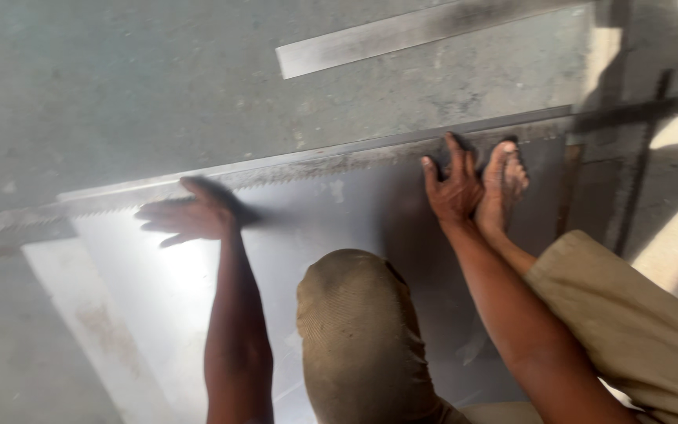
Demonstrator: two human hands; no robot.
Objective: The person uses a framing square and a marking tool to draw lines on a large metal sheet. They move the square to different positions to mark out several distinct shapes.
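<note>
**Sheet pinned flat w/ both hands and a foot**

Knee (359,330) sits closest to the camera, bent up over the metal sheet (339,228), w/ the other trouser leg at lower right. Sheet lies on the concrete floor (119,86); its far edge meets a long toothed strip (292,169) running left to right.

Step in hand, as I judge it: holding the sheet steady along that far edge. Any next move calls for even pressure at both ends so the edge stays lined up w/ the strip, plus care for fingertips near the teeth.

Left hand (190,216): blurred, fingers spread wide, palm down near the edge, gripping nothing. Right hand (453,188): flat, fingers splayed, tips at the edge, holding nothing. Bare foot (504,184) presses down just beside the right hand, touching it.

Separate flat bar (402,35) lies well apart on the floor.
</note>
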